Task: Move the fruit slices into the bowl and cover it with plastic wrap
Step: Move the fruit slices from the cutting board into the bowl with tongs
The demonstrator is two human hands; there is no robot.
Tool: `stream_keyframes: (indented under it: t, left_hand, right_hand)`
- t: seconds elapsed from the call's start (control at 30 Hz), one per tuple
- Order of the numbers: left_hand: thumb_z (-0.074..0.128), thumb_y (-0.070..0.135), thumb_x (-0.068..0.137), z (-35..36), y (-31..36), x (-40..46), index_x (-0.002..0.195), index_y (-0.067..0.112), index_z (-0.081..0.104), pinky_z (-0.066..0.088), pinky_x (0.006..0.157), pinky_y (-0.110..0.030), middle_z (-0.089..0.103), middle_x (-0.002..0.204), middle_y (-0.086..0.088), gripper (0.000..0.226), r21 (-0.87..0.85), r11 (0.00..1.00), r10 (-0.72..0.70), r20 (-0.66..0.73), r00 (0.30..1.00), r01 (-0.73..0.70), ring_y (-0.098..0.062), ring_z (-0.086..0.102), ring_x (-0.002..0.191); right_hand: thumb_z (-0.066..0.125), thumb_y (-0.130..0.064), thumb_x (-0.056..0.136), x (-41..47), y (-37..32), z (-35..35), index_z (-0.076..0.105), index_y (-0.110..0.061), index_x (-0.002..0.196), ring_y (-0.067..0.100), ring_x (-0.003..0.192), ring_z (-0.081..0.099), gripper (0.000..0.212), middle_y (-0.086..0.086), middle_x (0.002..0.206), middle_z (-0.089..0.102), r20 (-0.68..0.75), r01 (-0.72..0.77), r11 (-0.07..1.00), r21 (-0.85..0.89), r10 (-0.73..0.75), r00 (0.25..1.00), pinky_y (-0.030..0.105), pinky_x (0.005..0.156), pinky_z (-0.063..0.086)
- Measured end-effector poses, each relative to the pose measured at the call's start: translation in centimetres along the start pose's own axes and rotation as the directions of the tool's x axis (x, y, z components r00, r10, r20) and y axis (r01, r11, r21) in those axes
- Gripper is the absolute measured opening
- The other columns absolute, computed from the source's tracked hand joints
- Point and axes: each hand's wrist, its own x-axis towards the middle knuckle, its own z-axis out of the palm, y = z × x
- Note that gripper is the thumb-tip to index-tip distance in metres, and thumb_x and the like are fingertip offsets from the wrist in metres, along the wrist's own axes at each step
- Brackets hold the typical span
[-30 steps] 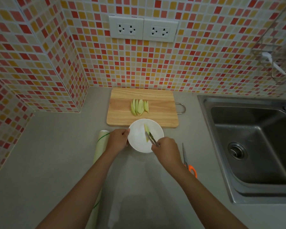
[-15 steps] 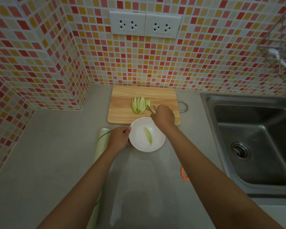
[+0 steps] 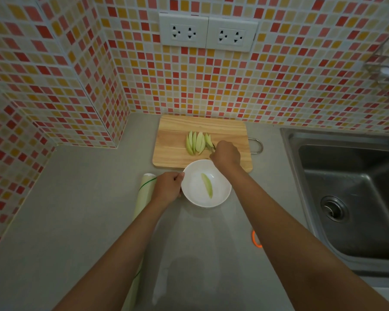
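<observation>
Several pale green fruit slices [image 3: 196, 143] lie side by side on a wooden cutting board [image 3: 173, 151]. Just in front of the board stands a white bowl [image 3: 192, 194] with one slice [image 3: 207, 184] inside. My left hand [image 3: 167, 189] grips the bowl's left rim. My right hand [image 3: 226, 154] is over the board, closed on small metal tongs [image 3: 211, 147] whose tips touch the rightmost slice. A roll of plastic wrap [image 3: 144, 194] lies left of the bowl, partly hidden under my left forearm.
A steel sink [image 3: 350, 194] fills the right side. Scissors with an orange handle [image 3: 255, 239] lie between my right arm and the sink, mostly hidden. Tiled walls close off the back and left; sockets [image 3: 208, 33] sit above the board.
My right hand left a slice in the bowl, moved with the tongs from the bowl to the board, and now reaches the rightmost slice. My left hand stayed on the bowl.
</observation>
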Motion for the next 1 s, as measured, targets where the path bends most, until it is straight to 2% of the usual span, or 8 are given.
stream_keyframes:
  t: [0.07, 0.17, 0.3, 0.43, 0.63, 0.77, 0.87, 1.0]
  left_hand:
    - [0.044, 0.025, 0.101, 0.0, 0.0, 0.0, 0.073, -0.004, 0.066, 0.044, 0.063, -0.030, 0.061, 0.058, -0.007, 0.046, 0.002, 1.000, 0.000, 0.000, 1.000, 0.000, -0.020, 0.056, 0.052]
    - [0.044, 0.025, 0.101, 0.1, 0.0, 0.1, 0.075, -0.007, 0.067, 0.046, 0.063, -0.031, 0.060, 0.058, -0.006, 0.047, -0.010, 1.000, -0.003, -0.002, 1.000, 0.003, -0.019, 0.057, 0.052]
    - [0.045, 0.025, 0.101, 0.1, -0.1, 0.2, 0.077, -0.008, 0.067, 0.052, 0.066, -0.034, 0.063, 0.062, -0.010, 0.046, -0.024, 1.000, -0.002, 0.002, 1.000, 0.002, -0.023, 0.060, 0.055]
    - [0.046, 0.025, 0.100, 0.1, -0.2, 0.3, 0.074, -0.006, 0.067, 0.048, 0.062, -0.030, 0.063, 0.058, -0.007, 0.046, -0.008, 1.000, -0.005, -0.006, 1.000, 0.005, -0.017, 0.058, 0.049]
    - [0.046, 0.025, 0.100, 0.2, -0.2, 0.4, 0.080, -0.006, 0.069, 0.053, 0.067, -0.035, 0.069, 0.069, -0.016, 0.043, 0.009, 1.000, 0.004, -0.014, 1.000, -0.003, -0.023, 0.061, 0.056]
    - [0.046, 0.026, 0.100, 0.2, -0.2, 0.5, 0.079, -0.001, 0.071, 0.047, 0.058, -0.028, 0.069, 0.069, -0.013, 0.042, 0.023, 1.000, 0.008, -0.013, 1.000, -0.008, -0.017, 0.059, 0.052]
    - [0.047, 0.025, 0.099, 0.1, -0.2, 0.6, 0.080, -0.003, 0.071, 0.053, 0.062, -0.032, 0.070, 0.072, -0.015, 0.042, 0.002, 1.000, 0.005, -0.011, 1.000, -0.005, -0.026, 0.066, 0.061]
    - [0.047, 0.024, 0.100, 0.1, -0.2, 0.6, 0.078, -0.003, 0.070, 0.055, 0.068, -0.037, 0.068, 0.069, -0.014, 0.041, -0.046, 0.999, -0.003, 0.001, 1.000, 0.003, -0.029, 0.066, 0.063]
  right_hand:
    - [0.055, -0.003, 0.086, 0.0, -0.4, 0.0, 0.061, -0.004, 0.087, 0.030, 0.094, 0.064, 0.007, 0.013, 0.102, 0.066, -0.006, 0.031, 0.999, -0.028, -0.031, 0.999, 0.028, 0.063, 0.038]
    - [0.052, 0.002, 0.084, 0.2, -0.4, 0.1, 0.040, -0.012, 0.059, 0.029, 0.084, 0.063, 0.031, 0.012, 0.090, 0.065, -0.038, 0.043, 0.999, -0.031, -0.044, 0.998, 0.028, 0.059, 0.036]
    - [0.051, 0.000, 0.084, -1.4, 0.6, -0.4, 0.033, -0.012, 0.054, 0.024, 0.067, 0.049, 0.036, 0.001, 0.059, 0.042, -0.070, 0.037, 0.997, 0.066, -0.032, 0.997, 0.027, 0.044, 0.023]
    - [0.053, -0.006, 0.083, -5.4, 1.5, -1.1, 0.031, -0.013, 0.050, 0.016, 0.048, 0.035, 0.040, 0.000, 0.051, 0.033, -0.104, 0.072, 0.981, 0.179, -0.053, 0.993, 0.026, 0.043, 0.017]
    - [0.055, -0.016, 0.084, -11.9, 3.5, 0.1, 0.046, -0.007, 0.060, 0.022, 0.059, 0.046, 0.026, 0.001, 0.054, 0.038, 0.015, 0.132, 0.990, 0.056, -0.133, 0.991, 0.026, 0.049, 0.026]
    - [0.054, -0.018, 0.085, -12.5, 3.5, 0.8, 0.040, -0.009, 0.059, 0.023, 0.064, 0.046, 0.031, 0.000, 0.058, 0.039, 0.074, 0.106, 0.994, -0.028, -0.104, 0.992, 0.026, 0.049, 0.026]
    - [0.058, -0.024, 0.085, -10.8, 2.8, -0.2, 0.048, -0.008, 0.062, 0.020, 0.061, 0.047, 0.029, 0.000, 0.062, 0.045, -0.004, 0.102, 0.995, 0.024, -0.102, 0.995, 0.025, 0.049, 0.028]
    - [0.061, -0.020, 0.083, -6.1, 0.9, -1.6, 0.038, -0.016, 0.053, 0.017, 0.052, 0.043, 0.038, -0.003, 0.055, 0.041, -0.083, 0.028, 0.975, 0.219, -0.010, 0.997, 0.024, 0.043, 0.021]
